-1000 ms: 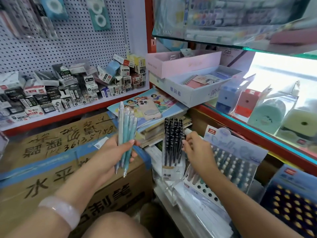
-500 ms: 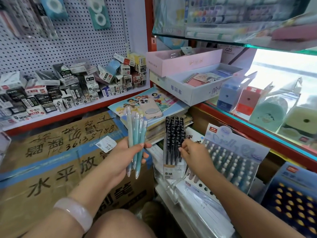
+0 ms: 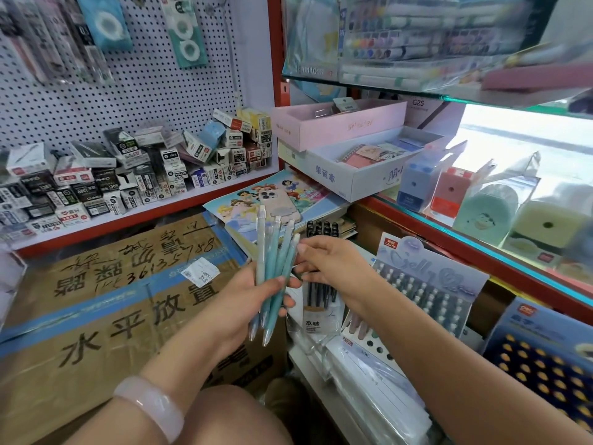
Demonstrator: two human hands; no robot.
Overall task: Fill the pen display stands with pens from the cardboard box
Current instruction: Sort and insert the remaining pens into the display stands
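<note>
Several slim teal-barrelled pens [image 3: 272, 277] with pale caps, fanned upright, gripped in left hand [image 3: 247, 303]. Right hand [image 3: 333, 264] at 3 o'clock pinches one pen's top.

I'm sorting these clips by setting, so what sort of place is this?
Most likely a stationery shop. A pegboard wall carries hanging packaged goods above a shelf heaped with small refill boxes, and pen display stands sit by the person's knees while the left hand holds a bunch of teal pens.
</note>
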